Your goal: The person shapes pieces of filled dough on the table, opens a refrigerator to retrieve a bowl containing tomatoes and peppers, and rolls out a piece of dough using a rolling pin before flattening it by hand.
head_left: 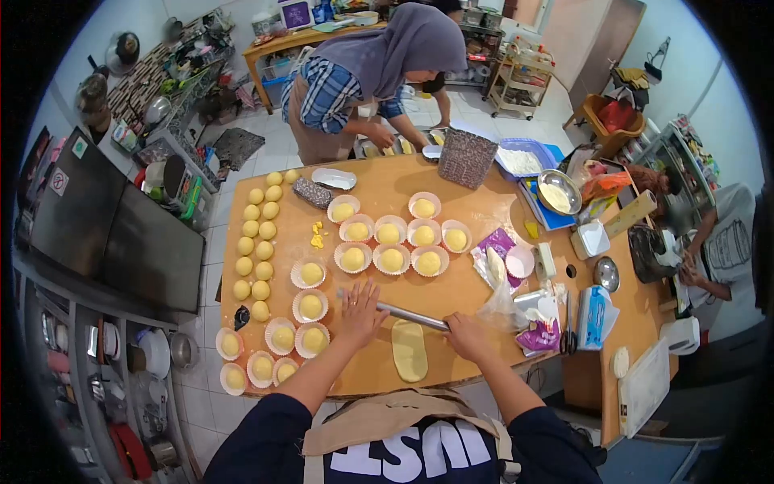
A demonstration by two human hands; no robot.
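A metal rolling pin [413, 315] slants across the upper end of a flattened, oblong piece of pale yellow dough [409, 355]. My left hand [360, 315] lies over the pin's left part, its fingers stretched out and apart. At the other end, my right hand [468, 335] is closed around the pin's tip. Left of my left hand, round dough balls sit in paper cups, among them a ball in a pleated cup [311, 306]. More cupped dough [389, 234] stands in rows beyond the pin.
Bare dough balls [264, 250] line the table's [484, 359] left edge. To the right lie purple packets [538, 335], scissors [569, 327] and a metal bowl [558, 192]. Across the table a person [355, 89] bends over trays; another person [726, 242] is at the right.
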